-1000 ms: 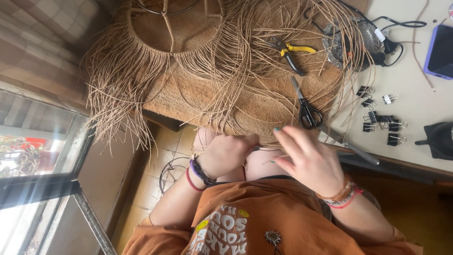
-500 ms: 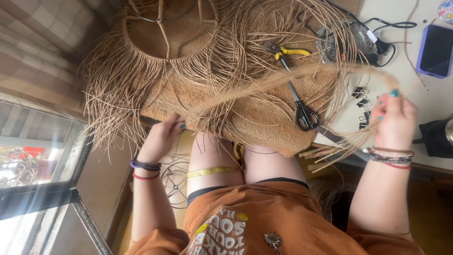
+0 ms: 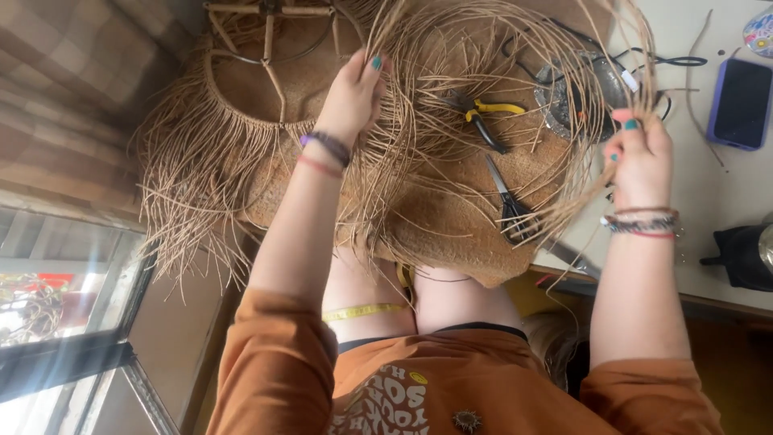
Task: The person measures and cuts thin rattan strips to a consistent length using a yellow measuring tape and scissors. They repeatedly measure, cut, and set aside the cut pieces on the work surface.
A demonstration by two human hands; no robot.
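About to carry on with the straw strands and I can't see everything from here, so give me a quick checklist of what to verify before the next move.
1. Left hand grips a bunch of the long tan straw strands: ok.
2. Right hand grips the other end of the strands, raised over the table: ok.
3. Strands free of tangles between the hands: cannot tell, they cross loosely.
4. Black-handled scissors lying flat on the woven tan mat, away from both hands: ok.
5. Yellow-handled pliers out of the strands' way: not ok, strands hang across them.
6. Dark phone in a purple case away from the fibres: ok.
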